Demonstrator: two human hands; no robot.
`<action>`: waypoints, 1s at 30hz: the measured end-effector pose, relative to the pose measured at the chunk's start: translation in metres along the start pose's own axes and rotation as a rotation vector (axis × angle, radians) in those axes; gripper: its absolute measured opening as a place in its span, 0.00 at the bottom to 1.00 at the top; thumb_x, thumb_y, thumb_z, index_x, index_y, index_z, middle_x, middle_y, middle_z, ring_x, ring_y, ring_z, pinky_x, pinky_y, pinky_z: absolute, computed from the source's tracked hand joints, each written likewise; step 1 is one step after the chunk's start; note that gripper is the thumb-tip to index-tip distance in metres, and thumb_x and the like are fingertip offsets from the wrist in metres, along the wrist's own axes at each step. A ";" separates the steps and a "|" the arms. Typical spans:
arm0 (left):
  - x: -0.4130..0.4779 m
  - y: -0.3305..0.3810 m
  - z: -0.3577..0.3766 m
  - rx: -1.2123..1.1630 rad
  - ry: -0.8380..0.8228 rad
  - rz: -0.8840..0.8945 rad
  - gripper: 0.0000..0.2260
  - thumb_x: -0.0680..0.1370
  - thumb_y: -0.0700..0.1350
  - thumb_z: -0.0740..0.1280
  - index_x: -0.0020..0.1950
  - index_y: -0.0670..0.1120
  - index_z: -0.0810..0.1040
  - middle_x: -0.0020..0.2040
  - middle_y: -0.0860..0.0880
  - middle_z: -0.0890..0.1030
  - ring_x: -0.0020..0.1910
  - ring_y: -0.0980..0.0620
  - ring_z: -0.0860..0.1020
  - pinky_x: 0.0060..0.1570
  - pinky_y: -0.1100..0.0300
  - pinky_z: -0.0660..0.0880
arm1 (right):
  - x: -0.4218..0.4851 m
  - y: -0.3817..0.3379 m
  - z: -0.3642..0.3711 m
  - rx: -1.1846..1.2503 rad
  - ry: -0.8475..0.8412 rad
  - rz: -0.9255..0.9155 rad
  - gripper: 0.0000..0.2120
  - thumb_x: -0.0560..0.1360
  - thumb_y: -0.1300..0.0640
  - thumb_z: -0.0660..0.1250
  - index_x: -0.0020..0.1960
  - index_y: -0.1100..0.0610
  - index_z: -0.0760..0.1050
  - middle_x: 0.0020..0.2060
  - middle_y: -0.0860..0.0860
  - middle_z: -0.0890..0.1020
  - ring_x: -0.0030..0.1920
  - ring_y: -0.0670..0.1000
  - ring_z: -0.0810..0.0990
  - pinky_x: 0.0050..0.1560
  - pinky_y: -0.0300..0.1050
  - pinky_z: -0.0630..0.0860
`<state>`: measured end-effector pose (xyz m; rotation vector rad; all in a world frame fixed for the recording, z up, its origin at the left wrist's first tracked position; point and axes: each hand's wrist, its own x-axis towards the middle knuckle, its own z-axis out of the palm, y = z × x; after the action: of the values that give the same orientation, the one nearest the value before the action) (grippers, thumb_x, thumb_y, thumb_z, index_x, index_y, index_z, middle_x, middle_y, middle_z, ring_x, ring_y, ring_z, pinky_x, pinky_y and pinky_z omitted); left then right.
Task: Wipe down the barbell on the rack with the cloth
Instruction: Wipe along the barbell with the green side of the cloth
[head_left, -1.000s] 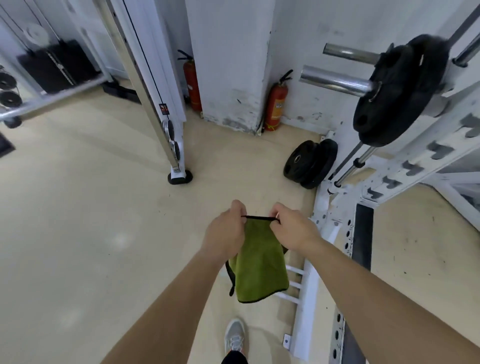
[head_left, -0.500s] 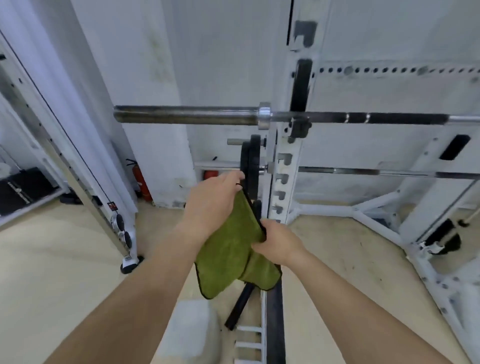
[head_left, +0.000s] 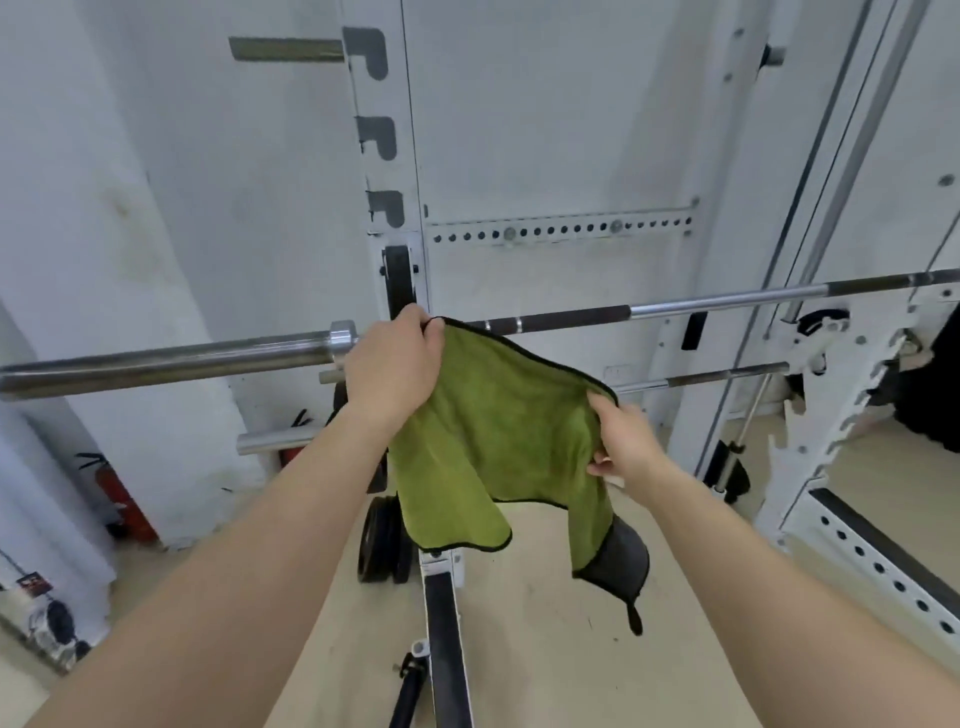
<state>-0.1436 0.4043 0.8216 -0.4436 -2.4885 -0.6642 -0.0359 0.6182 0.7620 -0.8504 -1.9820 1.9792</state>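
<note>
The steel barbell (head_left: 571, 318) lies across the white rack (head_left: 395, 156), its thick sleeve reaching left and its thinner shaft running right. A green cloth (head_left: 498, 431) with a black edge hangs spread between my hands, just in front of the bar. My left hand (head_left: 395, 364) grips the cloth's upper left corner right at the bar, beside the rack upright. My right hand (head_left: 621, 441) pinches the cloth's right edge, lower than the bar. The part of the bar behind my left hand is hidden.
A second thinner bar (head_left: 727, 375) sits lower at the right. Black weight plates (head_left: 382, 540) lean at the upright's foot. A red fire extinguisher (head_left: 122, 499) stands by the left wall. A short peg (head_left: 280, 441) sticks out left of the upright.
The view has risen to the bar. My hands have lifted the cloth up to the barbell and pulled it out wide; the right hand has moved away to the right.
</note>
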 end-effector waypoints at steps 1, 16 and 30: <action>0.010 0.004 0.004 -0.094 -0.062 -0.040 0.15 0.83 0.56 0.55 0.53 0.48 0.77 0.41 0.49 0.81 0.42 0.45 0.79 0.42 0.49 0.78 | 0.003 -0.012 -0.005 0.060 0.026 -0.047 0.09 0.80 0.49 0.63 0.47 0.54 0.75 0.38 0.51 0.79 0.37 0.51 0.77 0.35 0.43 0.75; 0.134 0.047 0.039 -0.018 0.379 0.064 0.08 0.74 0.37 0.60 0.52 0.45 0.70 0.47 0.47 0.74 0.37 0.44 0.72 0.35 0.51 0.69 | 0.135 -0.174 -0.013 -0.053 0.050 -0.628 0.08 0.70 0.57 0.72 0.34 0.52 0.75 0.28 0.48 0.75 0.32 0.50 0.73 0.36 0.44 0.70; 0.117 0.006 0.179 0.541 -0.083 0.213 0.26 0.83 0.59 0.44 0.52 0.49 0.79 0.47 0.50 0.80 0.49 0.47 0.76 0.53 0.50 0.70 | 0.252 -0.074 0.047 -1.456 -0.166 -1.130 0.37 0.64 0.28 0.64 0.65 0.49 0.69 0.55 0.52 0.79 0.56 0.59 0.77 0.52 0.54 0.73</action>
<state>-0.3076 0.5252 0.7560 -0.5196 -2.5150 0.1191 -0.2828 0.7182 0.7688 0.3872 -2.7849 -0.1437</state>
